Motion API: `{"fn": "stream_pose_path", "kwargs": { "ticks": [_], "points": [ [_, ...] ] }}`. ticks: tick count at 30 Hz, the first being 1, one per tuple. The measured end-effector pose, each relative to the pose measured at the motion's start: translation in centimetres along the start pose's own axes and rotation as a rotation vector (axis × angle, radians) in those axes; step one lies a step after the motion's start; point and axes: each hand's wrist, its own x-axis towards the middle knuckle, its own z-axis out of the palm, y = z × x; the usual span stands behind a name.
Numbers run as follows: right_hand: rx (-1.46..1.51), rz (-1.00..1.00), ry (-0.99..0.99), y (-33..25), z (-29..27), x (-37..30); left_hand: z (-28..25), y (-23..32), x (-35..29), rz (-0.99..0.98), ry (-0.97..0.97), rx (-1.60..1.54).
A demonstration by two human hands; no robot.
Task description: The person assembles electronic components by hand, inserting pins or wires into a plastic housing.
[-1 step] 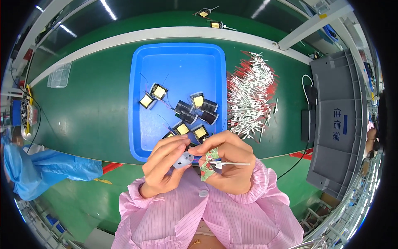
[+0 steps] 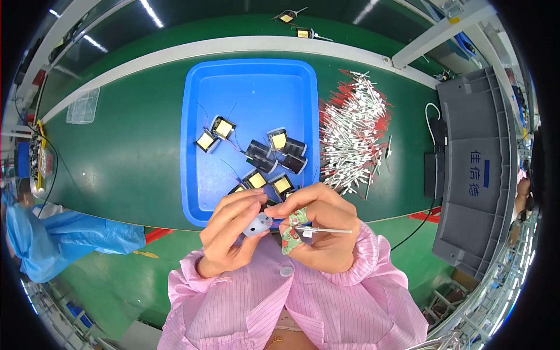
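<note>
While pinched, grey part (image 2: 256,225) (small), blue tray (image 2: 195,175) beyond

Left hand (image 2: 230,233) pinches a small grey component (image 2: 257,225); right hand (image 2: 324,230) holds a white sleeved wire (image 2: 326,231) over the blue tray (image 2: 251,81).

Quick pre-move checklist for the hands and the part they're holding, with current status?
1. Left hand grips the small grey part: ok.
2. Right hand holds the thin white tube: ok.
3. Tube end lined up with a wire on the part: cannot tell, fingers hide it.
4. More coil parts waiting in the blue tray: ok.
5. Pile of tubes beside the tray on the right: ok.
6. Patterned wrap on a right finger intact: cannot tell.
</note>
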Motion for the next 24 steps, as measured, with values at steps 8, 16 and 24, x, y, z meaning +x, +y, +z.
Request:
{"fn": "stream_pose_path", "kwargs": {
  "ticks": [8, 16, 24],
  "points": [
    [-0.093, -0.036, 0.033, -0.09, 0.26, -0.06, 0.03, 0.07, -0.25, 0.008, 0.007, 0.041],
    [-0.153, -0.065, 0.025, -0.54, 0.24, -0.03, 0.00, 0.18, -0.44, 0.007, 0.010, 0.035],
    [-0.156, -0.072, 0.038, -0.55, 0.32, -0.21, 0.13, 0.24, -0.44, 0.006, 0.014, 0.023]
  ]
}}
